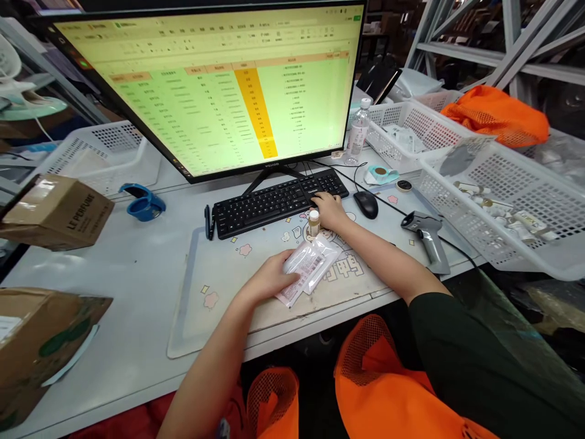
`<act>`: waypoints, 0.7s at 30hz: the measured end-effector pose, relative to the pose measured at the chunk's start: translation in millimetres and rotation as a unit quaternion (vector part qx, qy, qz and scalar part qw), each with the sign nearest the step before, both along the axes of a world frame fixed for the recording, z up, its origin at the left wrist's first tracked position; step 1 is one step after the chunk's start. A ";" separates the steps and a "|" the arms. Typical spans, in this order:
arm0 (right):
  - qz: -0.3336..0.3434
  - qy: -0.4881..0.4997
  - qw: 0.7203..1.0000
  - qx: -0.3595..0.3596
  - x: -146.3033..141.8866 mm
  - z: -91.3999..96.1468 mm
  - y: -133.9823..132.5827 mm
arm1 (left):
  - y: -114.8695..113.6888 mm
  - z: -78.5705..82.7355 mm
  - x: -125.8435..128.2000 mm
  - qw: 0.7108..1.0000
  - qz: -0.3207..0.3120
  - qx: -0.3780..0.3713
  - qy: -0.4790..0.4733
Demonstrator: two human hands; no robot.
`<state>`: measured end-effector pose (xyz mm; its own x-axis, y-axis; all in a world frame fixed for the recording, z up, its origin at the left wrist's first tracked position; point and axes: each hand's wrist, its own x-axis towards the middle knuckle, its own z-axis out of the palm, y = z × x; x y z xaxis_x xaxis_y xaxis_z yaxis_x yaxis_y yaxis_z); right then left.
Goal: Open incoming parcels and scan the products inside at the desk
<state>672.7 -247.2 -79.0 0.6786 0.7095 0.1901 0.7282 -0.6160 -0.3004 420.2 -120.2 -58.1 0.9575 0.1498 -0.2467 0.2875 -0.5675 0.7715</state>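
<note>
Desk, one person seated, both hands bare.

Left hand: lies flat on the desk mat, fingers spread loosely over the near end of a clear packet with a printed label; it presses the packet down rather than gripping it. A second packet seems to lie under or beside the first (I cannot tell which).

Right hand: rests at the right end of the keyboard, fingers curled down onto the keys, holding nothing.

Small bottle: upright on the mat, pale cap, just beside the right hand and touching the far end of the packet.

Mouse: black, corded, just right of the keyboard.

Scanner: grey, handheld, lying on the desk edge right of the mouse.

Monitor: behind the keyboard, showing a green spreadsheet with one orange column (text too blurred to read).

Water bottle: clear, standing right of the monitor.

Baskets: one white basket at the right holding small boxed items; another behind it with an orange mesh bag beyond.

Tape dispenser: blue, left of the keyboard.

Cartons: a brown box at the left, marked "LE PERFUME"; another at the near left corner.
</note>
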 end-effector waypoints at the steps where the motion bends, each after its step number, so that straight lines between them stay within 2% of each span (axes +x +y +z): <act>1: 0.000 0.000 1.000 -0.002 -0.2 0.3 -0.2 | 4.5 -1.9 0.3 0.999 0.001 0.043 -0.018; 3: 0.001 0.000 1.000 -0.005 -1.1 1.0 -0.5 | 17.0 -3.6 8.5 0.989 0.013 0.132 -0.064; 5: 0.004 -0.001 1.000 -0.008 -2.1 1.9 -0.7 | 32.0 -1.6 31.4 0.972 0.022 0.207 -0.108; 9: 0.008 -0.006 1.000 -0.010 -3.1 3.5 -0.9 | 53.3 6.8 114.3 0.943 -0.002 0.289 -0.168; 11: 0.009 -0.009 1.000 -0.009 -3.0 4.2 -1.0 | 54.6 7.4 155.9 0.937 0.005 0.305 -0.173; 13: 0.010 -0.013 1.000 -0.009 -2.8 4.5 -1.0 | 51.5 4.4 185.5 0.935 0.015 0.314 -0.167; 15: 0.010 -0.016 1.000 -0.008 -2.6 3.9 -0.9 | 47.6 -0.1 201.2 0.933 0.014 0.321 -0.164; 17: 0.011 -0.017 1.000 -0.006 -2.9 2.8 -0.7 | 45.1 -3.4 205.4 0.930 0.009 0.328 -0.169; 21: 0.001 -0.025 1.000 -0.001 -5.1 1.0 -0.4 | 42.9 -0.7 190.5 0.925 0.013 0.334 -0.180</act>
